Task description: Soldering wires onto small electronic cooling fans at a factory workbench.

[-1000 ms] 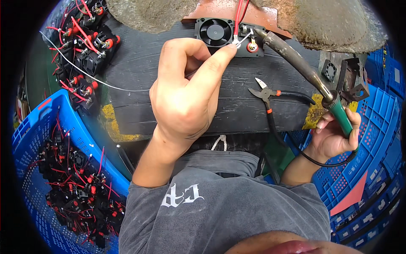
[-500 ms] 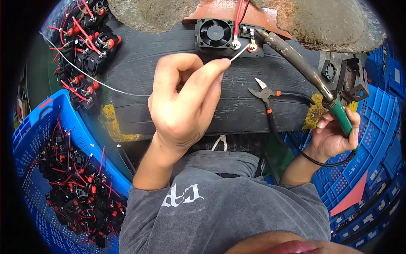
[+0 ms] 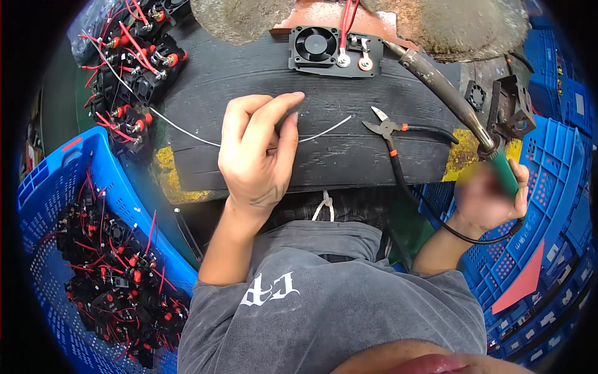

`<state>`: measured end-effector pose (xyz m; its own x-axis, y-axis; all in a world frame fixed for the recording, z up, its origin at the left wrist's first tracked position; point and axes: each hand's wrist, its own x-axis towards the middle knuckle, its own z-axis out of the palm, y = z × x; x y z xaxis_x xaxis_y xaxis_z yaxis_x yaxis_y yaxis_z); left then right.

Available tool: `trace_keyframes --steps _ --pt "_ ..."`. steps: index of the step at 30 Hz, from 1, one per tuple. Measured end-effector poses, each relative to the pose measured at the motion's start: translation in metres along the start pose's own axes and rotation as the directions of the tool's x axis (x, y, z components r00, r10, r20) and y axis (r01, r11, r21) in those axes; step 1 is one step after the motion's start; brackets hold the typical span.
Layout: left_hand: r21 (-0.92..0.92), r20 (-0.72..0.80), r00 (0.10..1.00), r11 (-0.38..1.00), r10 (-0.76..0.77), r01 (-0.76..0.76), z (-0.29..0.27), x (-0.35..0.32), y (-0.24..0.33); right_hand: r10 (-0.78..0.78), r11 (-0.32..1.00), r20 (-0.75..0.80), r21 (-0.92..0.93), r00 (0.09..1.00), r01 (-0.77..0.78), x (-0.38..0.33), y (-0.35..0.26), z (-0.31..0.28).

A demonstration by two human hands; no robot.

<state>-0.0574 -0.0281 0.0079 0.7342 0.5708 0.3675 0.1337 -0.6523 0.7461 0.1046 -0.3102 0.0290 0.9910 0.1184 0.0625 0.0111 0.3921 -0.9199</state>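
My left hand (image 3: 258, 146) is half curled over the table's middle, index finger stretched out and thumb apart from it. A thin solder wire (image 3: 180, 134) runs through its curled fingers, the free end pointing right. My right hand (image 3: 489, 196), partly blurred, is closed round the green handle of a soldering iron (image 3: 442, 93). The iron's tip lies at the right end of a black panel with a small fan (image 3: 336, 53). Two red wires end in ring terminals on that panel. Cutting pliers (image 3: 389, 129) lie spread on the table between my hands.
Several fan assemblies with red wires (image 3: 134, 62) are heaped at the table's left. More fill a blue basket (image 3: 112, 168) below. At the right stand a metal bracket (image 3: 514, 106), a loose fan (image 3: 476, 95) and blue crates (image 3: 554, 149). Crusted pads (image 3: 448, 25) lie at the back.
My left hand has drawn back from the panel's terminal, and its thumb and index finger have parted. The solder wire's end has moved nearer to me. The iron's tip has shifted slightly off the terminal.
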Motion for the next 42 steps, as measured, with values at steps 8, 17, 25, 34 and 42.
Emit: trace_keyframes --steps 8,17,25,34,42 --pt "-0.126 -0.046 0.994 0.988 -0.098 0.092 -0.001 -0.004 -0.010 -0.067 0.998 -0.030 0.019 0.997 0.067 -0.019 -0.020 -0.026" --pt "-0.216 -0.007 0.999 0.976 -0.038 0.035 0.000 -0.002 -0.017 -0.161 0.985 -0.173 -0.094 0.972 0.147 -0.053 -0.106 -0.116" --pt "-0.293 0.005 0.992 0.948 -0.130 0.125 -0.002 -0.001 -0.013 -0.247 0.952 -0.547 -0.289 0.800 0.097 -0.096 -0.104 -0.128" --pt "-0.290 0.030 0.991 0.948 -0.130 0.133 -0.003 -0.006 -0.018 -0.162 0.972 -0.574 -0.231 0.802 0.031 -0.072 -0.052 -0.136" --pt "-0.334 0.024 0.987 0.929 -0.158 0.157 -0.001 -0.007 -0.020 -0.132 0.984 -0.566 -0.173 0.814 0.039 -0.071 -0.032 -0.136"
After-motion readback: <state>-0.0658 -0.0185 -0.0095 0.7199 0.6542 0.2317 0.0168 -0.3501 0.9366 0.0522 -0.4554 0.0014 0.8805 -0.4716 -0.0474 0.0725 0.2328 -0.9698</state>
